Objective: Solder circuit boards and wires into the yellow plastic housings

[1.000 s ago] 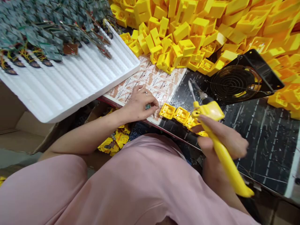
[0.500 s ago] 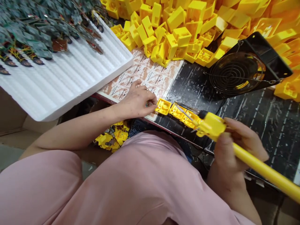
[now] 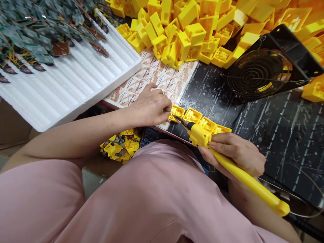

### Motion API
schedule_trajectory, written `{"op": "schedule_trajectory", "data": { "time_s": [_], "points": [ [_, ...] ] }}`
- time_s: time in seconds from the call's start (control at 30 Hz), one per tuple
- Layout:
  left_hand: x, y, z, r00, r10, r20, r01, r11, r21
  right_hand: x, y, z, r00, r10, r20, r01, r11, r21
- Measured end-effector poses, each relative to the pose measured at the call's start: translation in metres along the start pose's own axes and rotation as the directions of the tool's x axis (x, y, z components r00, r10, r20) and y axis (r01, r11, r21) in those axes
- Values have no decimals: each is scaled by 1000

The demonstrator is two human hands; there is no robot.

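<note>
Desk (image 3: 278,135): dark mat, scratched and flecked, takes up the right half of the view
Heap of yellow housings (image 3: 202,20): loose, piled along the far edge of the desk and spilling toward the printed sheet
Foam tray (image 3: 76,84): white, ribbed, far left, jutting over the desk edge; circuit boards (image 3: 37,33) with wires are stacked at its far end
Fan (image 3: 260,71): black frame with wire guard, propped at a tilt against the heap, far right
Printed sheet (image 3: 152,77): reddish repeated pattern, flat between tray and mat
Soldering iron (image 3: 243,177): yellow handle, gripped in the closed right hand (image 3: 238,153) near its front block; dark tip points left and meets the leftmost housing
Left hand (image 3: 149,108): on the near desk edge, fingers pinched together at the leftmost housing; what they pinch is too small to tell
Row of yellow housings (image 3: 192,115): four, open side up, touching, along the near desk edge between the hands
Leftmost housing (image 3: 179,110): just beside the left fingertips, at the iron's tip
</note>
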State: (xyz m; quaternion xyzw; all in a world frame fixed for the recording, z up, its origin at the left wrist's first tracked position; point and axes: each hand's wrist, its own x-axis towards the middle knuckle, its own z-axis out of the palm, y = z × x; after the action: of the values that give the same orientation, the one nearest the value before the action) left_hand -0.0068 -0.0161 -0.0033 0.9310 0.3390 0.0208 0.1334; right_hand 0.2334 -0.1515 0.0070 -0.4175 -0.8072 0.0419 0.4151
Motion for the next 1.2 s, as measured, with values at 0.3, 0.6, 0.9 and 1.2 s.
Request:
{"op": "schedule_trajectory", "data": {
  "time_s": [0.3, 0.6, 0.9, 1.2],
  "points": [
    [5, 1, -2, 998, 69, -2, -68, 996, 62, 1, 2, -4, 999, -23, 42, 20, 997, 69],
    [5, 0, 2, 997, 70, -19, -69, 995, 78, 2, -4, -21, 991, 24, 135, -31, 998, 48],
    [6, 7, -7, 998, 58, 17, -61, 982, 181, -7, 2, -18, 997, 71, -20, -71, 997, -13],
    [1, 15, -15, 995, 59, 76, -78, 957, 279, -18, 1, -9, 982, 158, -103, -166, 983, -79]
  ]
}}
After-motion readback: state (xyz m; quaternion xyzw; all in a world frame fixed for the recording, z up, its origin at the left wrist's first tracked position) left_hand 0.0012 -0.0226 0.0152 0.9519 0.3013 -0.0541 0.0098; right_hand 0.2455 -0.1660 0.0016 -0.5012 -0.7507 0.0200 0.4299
